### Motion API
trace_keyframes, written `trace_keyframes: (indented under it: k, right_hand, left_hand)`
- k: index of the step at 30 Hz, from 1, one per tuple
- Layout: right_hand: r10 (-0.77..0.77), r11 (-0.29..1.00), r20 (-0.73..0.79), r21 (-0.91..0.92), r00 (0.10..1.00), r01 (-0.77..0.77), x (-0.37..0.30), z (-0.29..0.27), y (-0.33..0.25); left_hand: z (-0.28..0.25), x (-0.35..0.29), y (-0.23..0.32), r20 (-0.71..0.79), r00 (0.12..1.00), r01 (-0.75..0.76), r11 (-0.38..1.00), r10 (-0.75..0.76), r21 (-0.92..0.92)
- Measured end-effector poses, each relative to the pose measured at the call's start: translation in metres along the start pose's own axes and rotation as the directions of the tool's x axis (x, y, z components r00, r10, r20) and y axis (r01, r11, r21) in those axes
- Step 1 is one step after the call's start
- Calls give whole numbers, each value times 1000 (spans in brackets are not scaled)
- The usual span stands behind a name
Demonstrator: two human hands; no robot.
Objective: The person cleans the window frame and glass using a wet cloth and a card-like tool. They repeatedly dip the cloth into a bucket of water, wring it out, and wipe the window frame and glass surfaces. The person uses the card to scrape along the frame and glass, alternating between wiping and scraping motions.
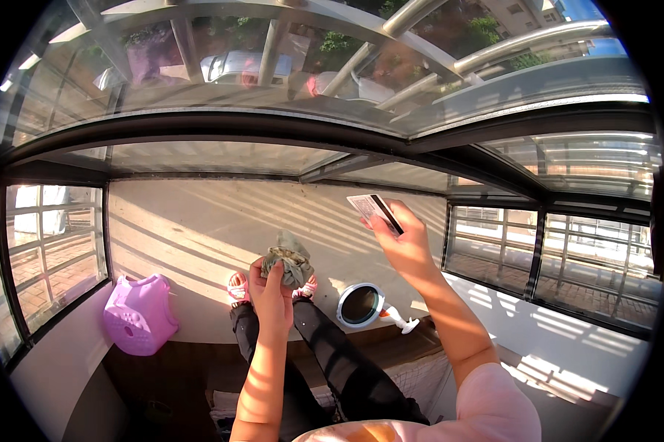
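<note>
My left hand (270, 296) is closed on a crumpled grey-green cloth (292, 262), held in front of my knees. Up and to the right of it, my right hand (404, 239) grips a flat white card (369, 206) with a dark stripe along one side. The card is tilted, its far corner pointing toward the window frame and apart from it. Below the right hand stands a round white-rimmed container (360, 305) with a dark inside. Right beside it is a white spray bottle (399, 319) with an orange part.
A pink plastic stool (140, 314) stands at the left wall. Black-framed windows (273, 129) run across the front and both sides, with metal bars (413, 44) outside. My feet in pink sandals (238, 290) are on the pale striped-lit floor (192, 236). A brown ledge (177, 361) lies behind them.
</note>
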State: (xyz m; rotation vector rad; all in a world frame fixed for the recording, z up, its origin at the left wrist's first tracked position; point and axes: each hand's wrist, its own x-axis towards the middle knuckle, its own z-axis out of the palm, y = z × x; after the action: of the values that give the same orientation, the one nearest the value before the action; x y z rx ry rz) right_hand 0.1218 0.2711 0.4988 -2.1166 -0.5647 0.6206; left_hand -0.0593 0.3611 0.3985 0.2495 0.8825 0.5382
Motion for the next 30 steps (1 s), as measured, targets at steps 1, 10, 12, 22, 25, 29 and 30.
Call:
trace_keyframes:
  k: [1, 10, 12, 22, 25, 29, 30]
  right_hand:
    - [57, 991, 28, 119, 998, -60, -4, 4, 2]
    - [264, 808, 183, 494, 947, -321, -43, 46, -1]
    - [219, 743, 140, 618, 966, -258, -48, 48, 2]
    - [-495, 850, -269, -348, 826, 396, 49, 20, -49]
    - [-625, 683, -76, -537, 777, 496, 79, 23, -45]
    - [-381, 486, -14, -854, 925, 187, 76, -1, -49]
    - [-253, 379, -89, -925, 963, 14, 72, -15, -48]
  left_hand:
    - [-5, -1, 3, 24, 1000, 20, 999, -21, 43]
    - [14, -10, 57, 128, 980, 108, 952, -150, 286]
    - [20, -11, 64, 139, 973, 124, 927, -183, 354]
    - [31, 1, 86, 175, 945, 151, 842, -277, 518]
    - [25, 3, 83, 180, 940, 165, 848, -290, 504]
    - [23, 0, 86, 137, 947, 187, 847, -290, 498]
    - [22, -1, 88, 128, 949, 187, 841, -288, 508]
